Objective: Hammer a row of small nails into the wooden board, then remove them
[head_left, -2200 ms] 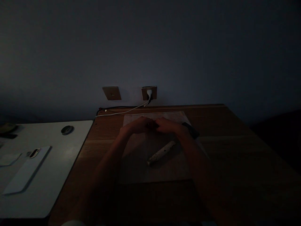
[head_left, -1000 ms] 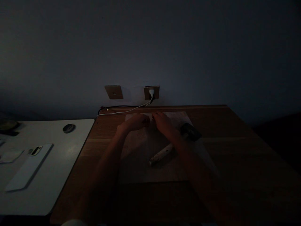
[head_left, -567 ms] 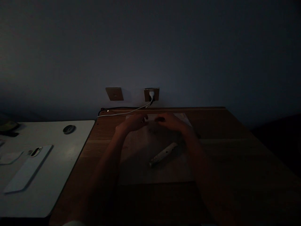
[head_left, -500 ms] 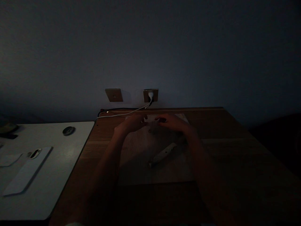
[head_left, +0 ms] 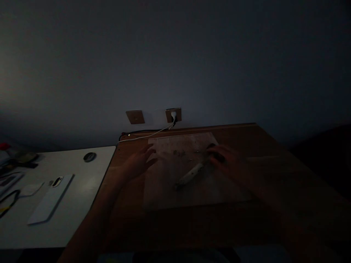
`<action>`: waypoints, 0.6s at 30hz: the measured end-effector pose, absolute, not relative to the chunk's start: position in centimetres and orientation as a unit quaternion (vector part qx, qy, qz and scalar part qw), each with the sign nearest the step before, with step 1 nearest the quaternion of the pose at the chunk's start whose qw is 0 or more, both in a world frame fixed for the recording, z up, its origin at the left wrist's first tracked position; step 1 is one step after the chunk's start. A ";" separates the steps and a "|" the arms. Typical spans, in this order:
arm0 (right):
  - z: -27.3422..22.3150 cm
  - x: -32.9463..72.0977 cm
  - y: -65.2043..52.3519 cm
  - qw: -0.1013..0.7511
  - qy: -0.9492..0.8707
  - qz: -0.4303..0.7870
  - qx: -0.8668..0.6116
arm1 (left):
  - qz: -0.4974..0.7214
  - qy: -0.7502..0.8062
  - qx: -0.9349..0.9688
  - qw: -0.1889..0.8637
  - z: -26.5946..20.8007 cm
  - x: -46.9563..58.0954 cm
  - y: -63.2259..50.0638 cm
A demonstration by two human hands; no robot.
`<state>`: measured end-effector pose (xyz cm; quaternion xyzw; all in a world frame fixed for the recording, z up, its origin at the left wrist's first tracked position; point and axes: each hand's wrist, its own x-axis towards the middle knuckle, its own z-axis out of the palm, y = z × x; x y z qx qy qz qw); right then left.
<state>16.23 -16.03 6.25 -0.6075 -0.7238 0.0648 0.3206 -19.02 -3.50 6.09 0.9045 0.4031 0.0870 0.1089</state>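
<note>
A pale mat (head_left: 170, 193) lies on the brown wooden desk. My left hand (head_left: 142, 159) is at its left edge, fingers spread and holding nothing. Over the mat's right side is my right hand (head_left: 225, 159), its fingers apart, with dark patches between them that may be shadow. Just left of that hand, a pale, long-handled tool (head_left: 190, 175) rests diagonally; its kind is unclear in the dimness. Several tiny dark bits (head_left: 179, 153) are scattered on the mat between my hands, too small to name.
A white table (head_left: 74, 204) adjoins on the left, bearing a phone (head_left: 52, 199) and a round dark object (head_left: 89, 157). Behind the desk, a white plug (head_left: 173, 115) sits in the wall socket, and its cable (head_left: 145, 136) runs left along the desk's back edge.
My hands have moved apart from the back middle of the mat, left hand leftward and right hand rightward, both nearer to me. The small bits show more plainly. The view has shifted slightly left.
</note>
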 end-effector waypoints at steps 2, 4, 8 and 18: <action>3.1 16.6 -19.1 0.327 -0.694 0.013 -0.642 | 0.071 0.410 0.900 0.130 3.6 -21.3 -5.2; 0.5 16.6 -21.4 0.302 -0.704 -0.014 -0.643 | 0.057 0.416 0.894 0.153 1.6 -22.7 -6.7; -2.2 15.5 -23.6 0.251 -0.714 -0.044 -0.652 | 0.063 0.434 0.885 0.157 0.0 -23.1 -8.7; -3.0 21.2 -25.0 0.185 -0.661 -0.100 -0.721 | 0.046 0.334 0.931 0.137 -0.4 -15.8 -6.8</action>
